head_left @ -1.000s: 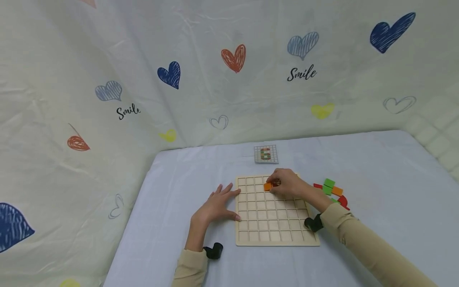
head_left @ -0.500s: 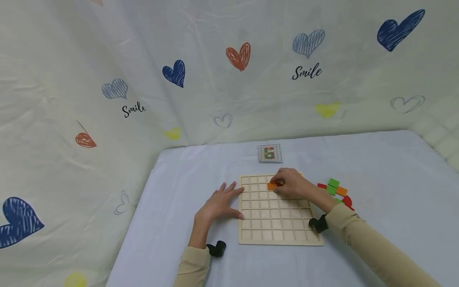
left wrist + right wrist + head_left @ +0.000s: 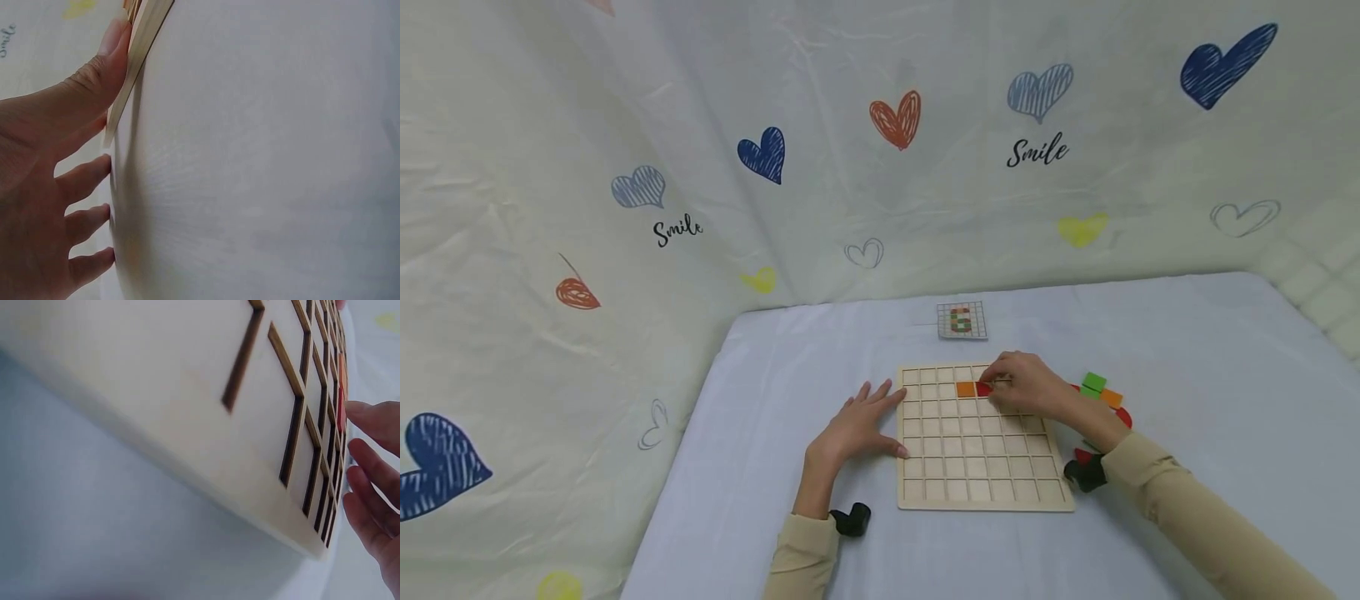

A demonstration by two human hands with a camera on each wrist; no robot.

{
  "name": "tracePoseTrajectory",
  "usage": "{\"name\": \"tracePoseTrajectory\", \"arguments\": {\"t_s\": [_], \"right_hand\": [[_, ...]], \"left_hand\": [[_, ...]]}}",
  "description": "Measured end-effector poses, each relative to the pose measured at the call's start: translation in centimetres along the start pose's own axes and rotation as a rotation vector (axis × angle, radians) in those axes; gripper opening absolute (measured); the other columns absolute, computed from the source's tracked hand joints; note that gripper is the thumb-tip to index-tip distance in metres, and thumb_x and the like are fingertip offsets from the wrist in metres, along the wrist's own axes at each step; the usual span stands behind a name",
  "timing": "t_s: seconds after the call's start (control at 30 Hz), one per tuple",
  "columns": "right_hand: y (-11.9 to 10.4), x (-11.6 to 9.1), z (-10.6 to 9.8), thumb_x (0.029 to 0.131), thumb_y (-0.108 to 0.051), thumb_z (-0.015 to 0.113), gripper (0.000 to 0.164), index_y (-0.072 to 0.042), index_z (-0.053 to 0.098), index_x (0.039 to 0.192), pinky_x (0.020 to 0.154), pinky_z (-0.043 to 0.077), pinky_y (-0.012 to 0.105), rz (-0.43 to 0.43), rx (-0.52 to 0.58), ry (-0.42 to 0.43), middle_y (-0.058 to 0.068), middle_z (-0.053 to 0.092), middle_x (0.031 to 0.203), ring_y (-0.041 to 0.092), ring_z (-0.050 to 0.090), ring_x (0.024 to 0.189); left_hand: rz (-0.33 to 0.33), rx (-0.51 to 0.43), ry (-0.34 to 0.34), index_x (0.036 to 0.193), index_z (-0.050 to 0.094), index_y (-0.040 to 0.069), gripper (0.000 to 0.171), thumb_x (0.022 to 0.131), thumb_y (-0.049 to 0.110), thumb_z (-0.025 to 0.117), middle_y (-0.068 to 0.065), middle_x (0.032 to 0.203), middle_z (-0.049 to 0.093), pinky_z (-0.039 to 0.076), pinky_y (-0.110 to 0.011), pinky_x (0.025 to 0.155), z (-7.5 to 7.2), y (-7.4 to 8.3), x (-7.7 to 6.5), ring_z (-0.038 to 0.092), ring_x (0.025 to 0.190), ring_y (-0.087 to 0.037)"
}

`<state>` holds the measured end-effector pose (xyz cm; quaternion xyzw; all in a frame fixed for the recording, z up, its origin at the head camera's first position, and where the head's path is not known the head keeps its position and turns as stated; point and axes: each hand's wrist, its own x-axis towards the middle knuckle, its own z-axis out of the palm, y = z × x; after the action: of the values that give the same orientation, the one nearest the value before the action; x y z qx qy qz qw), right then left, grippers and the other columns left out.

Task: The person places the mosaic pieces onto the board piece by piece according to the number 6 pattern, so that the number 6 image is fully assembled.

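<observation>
A square wooden grid board (image 3: 958, 446) lies on the white table. An orange square tile (image 3: 966, 389) sits in a cell near its far side, and a red tile (image 3: 983, 389) lies immediately right of it. My right hand (image 3: 1030, 388) is over the board with thumb and fingertips at the red tile's right side. In the right wrist view the thumb (image 3: 369, 419) is by the red tile, and the fingers are spread apart from it. My left hand (image 3: 853, 429) rests thumb and fingertips against the board's left edge; the wrist view shows its thumb (image 3: 115, 44) on that edge.
Several loose tiles lie right of the board: a green tile (image 3: 1094, 382), an orange tile (image 3: 1111, 397) and a red tile (image 3: 1123, 416), partly hidden by my right forearm. A printed pattern card (image 3: 962, 321) lies beyond the board. A heart-printed curtain (image 3: 955, 192) hangs behind the table.
My right hand has shifted slightly right, uncovering the red tile beside the orange one. Earlier its fingers covered the red tile and reached the orange tile. The left hand stays at the board's edge.
</observation>
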<state>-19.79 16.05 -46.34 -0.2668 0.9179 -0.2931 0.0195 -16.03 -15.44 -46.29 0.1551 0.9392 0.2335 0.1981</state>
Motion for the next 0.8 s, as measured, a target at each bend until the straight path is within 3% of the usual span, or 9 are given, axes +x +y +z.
{"name": "tracePoseTrajectory", "arguments": {"t_s": [0.2, 0.4, 0.67, 0.8], "right_hand": [[0.6, -1.3, -0.9, 0.083, -0.001, 0.073, 0.02, -0.003, 0.08, 0.102, 0.073, 0.054, 0.035, 0.059, 0.015, 0.019, 0.005, 0.072, 0.094, 0.02, 0.064, 0.085], [1.2, -2.3, -1.7, 0.081, -0.002, 0.076, 0.021, -0.002, 0.079, 0.102, 0.071, 0.053, 0.034, 0.044, -0.024, 0.039, 0.005, 0.072, 0.093, 0.021, 0.063, 0.083], [1.7, -3.8, -3.0, 0.084, -0.004, 0.079, 0.021, -0.001, 0.077, 0.105, 0.083, 0.058, 0.048, 0.104, -0.008, 0.03, 0.008, 0.073, 0.1, 0.027, 0.065, 0.093], [2.3, -4.3, -3.4, 0.084, -0.003, 0.08, 0.022, 0.0, 0.077, 0.105, 0.082, 0.06, 0.047, 0.11, -0.013, 0.036, 0.008, 0.073, 0.1, 0.027, 0.066, 0.093]], "left_hand": [[0.001, 0.001, -0.008, 0.161, 0.038, 0.024, 0.1, 0.077, 0.038, 0.091, -0.004, 0.172, 0.021, 0.012, -0.056, 0.129, 0.2, 0.0, 0.1, 0.006, 0.161, -0.034], [0.0, 0.001, 0.0, 0.16, 0.039, 0.025, 0.1, 0.076, 0.04, 0.091, -0.003, 0.172, 0.023, 0.012, -0.056, 0.13, 0.1, -0.2, -0.1, 0.007, 0.161, -0.034], [0.008, -0.014, 0.002, 0.16, 0.039, 0.025, 0.1, 0.076, 0.04, 0.091, -0.003, 0.172, 0.023, 0.012, -0.056, 0.13, 0.0, -0.1, -0.2, 0.007, 0.161, -0.033], [0.005, -0.011, 0.001, 0.16, 0.04, 0.025, 0.1, 0.076, 0.04, 0.091, -0.002, 0.172, 0.023, 0.012, -0.057, 0.129, -0.1, -0.1, -0.2, 0.007, 0.161, -0.034]]}}
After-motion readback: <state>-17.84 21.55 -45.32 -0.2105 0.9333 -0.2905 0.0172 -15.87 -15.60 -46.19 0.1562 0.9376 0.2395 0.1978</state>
